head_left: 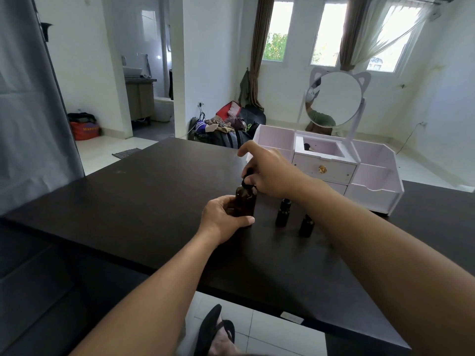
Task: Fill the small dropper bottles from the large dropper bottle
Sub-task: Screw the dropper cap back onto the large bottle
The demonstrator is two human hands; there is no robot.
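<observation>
A large amber dropper bottle (245, 201) stands upright on the dark table (144, 196). My left hand (223, 217) grips its body from the left near the base. My right hand (267, 170) comes from above and pinches the black dropper cap (247, 179) on top of the bottle. Two small dark dropper bottles stand to the right of it: one (283, 212) farther back, one (306, 225) nearer, partly hidden by my right forearm. Both small bottles have their caps on.
A pale pink vanity organizer (372, 176) with a drawer and a round cat-ear mirror (334, 98) stands at the back right of the table. The table's near edge runs diagonally in front of me; my sandaled foot (218, 330) shows below on the tiled floor.
</observation>
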